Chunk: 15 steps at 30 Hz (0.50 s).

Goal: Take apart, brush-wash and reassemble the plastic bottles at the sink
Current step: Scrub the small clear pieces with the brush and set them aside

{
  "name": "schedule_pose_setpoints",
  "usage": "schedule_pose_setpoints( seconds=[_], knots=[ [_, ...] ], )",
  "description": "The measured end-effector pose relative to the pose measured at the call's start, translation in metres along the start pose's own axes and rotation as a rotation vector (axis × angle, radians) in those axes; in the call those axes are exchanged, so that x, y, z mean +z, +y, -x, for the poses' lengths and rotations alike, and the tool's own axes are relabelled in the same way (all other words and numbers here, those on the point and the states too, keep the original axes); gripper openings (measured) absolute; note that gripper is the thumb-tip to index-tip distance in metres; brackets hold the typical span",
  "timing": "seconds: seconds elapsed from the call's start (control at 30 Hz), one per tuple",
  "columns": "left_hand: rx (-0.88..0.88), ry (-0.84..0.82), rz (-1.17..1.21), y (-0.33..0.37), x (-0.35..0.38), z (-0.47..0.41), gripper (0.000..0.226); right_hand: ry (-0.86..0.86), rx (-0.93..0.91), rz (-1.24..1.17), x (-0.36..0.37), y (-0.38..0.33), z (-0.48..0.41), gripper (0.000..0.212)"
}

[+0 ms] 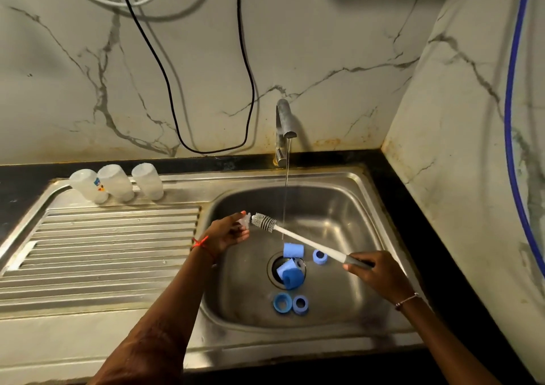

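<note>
Brush (298,238) head points left at perhaps a teat (245,222).

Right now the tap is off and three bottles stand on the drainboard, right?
No. The tap is on: the head view shows water falling into the sink. Three bottles do stand on the drainboard.

Head-worn view, down over sink (339,207)

three clear bottles (116,182) stand on the steel drainboard (103,252); blue caps (293,250) and rings (282,302) lie in the basin (339,207).
</note>
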<state>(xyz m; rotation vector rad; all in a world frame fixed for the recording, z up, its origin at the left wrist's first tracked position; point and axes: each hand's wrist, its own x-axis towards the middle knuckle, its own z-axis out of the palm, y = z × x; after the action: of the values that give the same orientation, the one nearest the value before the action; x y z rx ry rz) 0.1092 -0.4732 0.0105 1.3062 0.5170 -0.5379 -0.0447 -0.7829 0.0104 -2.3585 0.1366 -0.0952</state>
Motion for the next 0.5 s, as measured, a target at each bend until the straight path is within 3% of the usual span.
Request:
schedule_pose_setpoints(
  seconds=[0.17, 0.4, 0.5],
  knots=[
    [-0.012, -0.106, 0.105, 0.004, 0.013, 0.008, 0.015, 0.004, -0.115, 0.141, -0.002, -0.006, 0.002, 0.009],
    [-0.007, -0.178, 0.310, 0.005, 0.024, 0.011, 0.020, 0.145, -0.302, 0.415, 0.007, -0.008, -0.001, 0.022],
    [0.082, -0.235, 0.333, 0.001, 0.033, 0.012, 0.023, 0.053, -0.168, 0.309, 0.007, -0.020, -0.003, 0.022]
  ],
)
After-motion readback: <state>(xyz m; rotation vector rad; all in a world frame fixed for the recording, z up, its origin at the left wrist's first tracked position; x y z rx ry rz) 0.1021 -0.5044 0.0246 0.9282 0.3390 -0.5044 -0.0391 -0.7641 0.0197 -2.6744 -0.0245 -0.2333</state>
